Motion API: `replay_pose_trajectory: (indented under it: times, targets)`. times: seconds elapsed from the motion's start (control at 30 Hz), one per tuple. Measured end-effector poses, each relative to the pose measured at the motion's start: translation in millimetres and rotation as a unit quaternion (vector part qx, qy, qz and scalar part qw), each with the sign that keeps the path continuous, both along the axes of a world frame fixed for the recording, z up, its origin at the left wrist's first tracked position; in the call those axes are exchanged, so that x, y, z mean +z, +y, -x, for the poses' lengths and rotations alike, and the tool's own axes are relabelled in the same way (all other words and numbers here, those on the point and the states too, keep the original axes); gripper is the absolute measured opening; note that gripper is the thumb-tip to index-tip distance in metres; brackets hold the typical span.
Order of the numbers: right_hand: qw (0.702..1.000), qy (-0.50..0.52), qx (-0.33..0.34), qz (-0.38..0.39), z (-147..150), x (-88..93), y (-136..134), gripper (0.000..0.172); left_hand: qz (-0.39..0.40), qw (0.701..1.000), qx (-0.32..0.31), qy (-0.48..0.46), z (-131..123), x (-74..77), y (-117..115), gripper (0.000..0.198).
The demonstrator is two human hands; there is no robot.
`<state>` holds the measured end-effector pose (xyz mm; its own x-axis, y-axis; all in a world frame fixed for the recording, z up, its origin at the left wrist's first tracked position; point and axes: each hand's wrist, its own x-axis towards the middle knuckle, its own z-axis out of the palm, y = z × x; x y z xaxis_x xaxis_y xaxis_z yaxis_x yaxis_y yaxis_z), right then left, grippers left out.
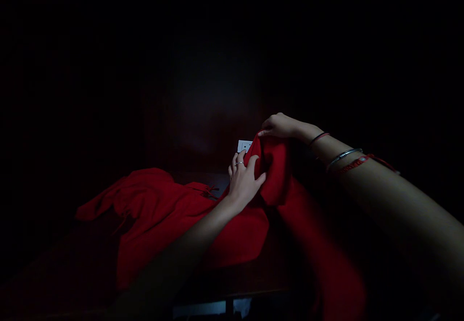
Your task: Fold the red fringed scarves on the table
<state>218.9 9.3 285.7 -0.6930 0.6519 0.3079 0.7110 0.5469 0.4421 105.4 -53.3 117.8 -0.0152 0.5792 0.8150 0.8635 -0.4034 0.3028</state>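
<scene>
A red cloth (163,214) with thin ties lies rumpled over a dark surface, and part of it is lifted on the right. Raised at the top of that lifted part, my right hand (277,125) pinches the fabric between thumb and fingers. Bracelets circle the right wrist and forearm. My left hand (243,181), with a ring on one finger, lies against the cloth just below and left of the right hand, its fingers and thumb spread. A blurred length of the cloth hangs down at the lower right.
Behind the hands is a white wall socket (244,145), partly covered by the cloth and the left fingers. The dark surface's front edge (253,293) runs along the bottom, with pale shapes below it. Most of the surroundings are too dark to make out.
</scene>
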Motion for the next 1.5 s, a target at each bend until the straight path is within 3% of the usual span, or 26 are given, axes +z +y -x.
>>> replay_pose_trajectory:
  times: [0.17,0.27,0.43,0.53,0.63,0.83,0.9,0.97,1.07,1.17,1.23,1.4,1.5]
  targets:
    - [0.999,-0.03,0.029,0.021,-7.5,-3.5,-9.8,0.027,0.011,0.999,0.031,-0.025,-3.3,-2.5,23.9,0.014]
    - [0.999,-0.028,0.03,0.022,-17.1,-8.9,-8.2,0.027,-0.022,0.999,0.029,-0.026,6.9,-8.6,30.5,0.011]
    - [1.0,-0.011,0.019,0.011,-30.5,-19.6,5.3,0.029,-0.06,0.996,-0.071,-0.014,28.6,-9.3,29.4,0.009]
    - [0.999,0.001,0.032,0.031,-35.6,-26.8,12.5,0.028,-0.046,0.993,-0.107,-0.024,44.3,-2.8,29.6,0.008]
    - [0.997,0.008,0.038,0.061,-37.6,-34.3,17.3,0.025,-0.026,0.994,-0.094,-0.044,60.1,9.9,29.4,0.008]
    - [0.994,0.02,-0.014,0.11,-41.4,-45.4,27.9,0.02,0.032,0.99,-0.094,0.101,83.1,35.6,31.8,0.022]
    - [0.987,0.073,-0.026,0.141,-44.5,-51.5,31.3,0.02,0.04,0.994,-0.082,0.054,86.9,39.7,36.9,0.021]
    - [0.967,0.151,-0.013,0.207,-47.5,-61.1,32.5,0.024,0.05,0.995,-0.066,-0.054,90.0,43.2,43.7,0.018]
    - [0.896,0.284,0.05,0.337,-50.0,-79.2,28.8,0.033,0.088,0.978,-0.06,-0.179,96.5,51.4,53.1,0.015]
    - [0.811,0.38,0.104,0.433,-51.1,-93.8,22.1,0.035,0.099,0.972,-0.034,-0.211,108.5,68.3,57.0,0.019]
    - [0.78,0.394,0.119,0.472,-52.6,-99.7,19.3,0.035,0.091,0.973,-0.012,-0.211,120.1,85.7,55.5,0.022]
    - [0.779,0.312,0.089,0.536,-54.4,-117.5,17.6,0.036,0.127,0.968,0.0,-0.215,161.8,138.5,37.9,0.022]
    - [0.794,0.263,0.075,0.543,-48.0,-139.8,13.2,0.032,0.184,0.968,0.018,-0.172,194.4,159.0,21.2,0.023]
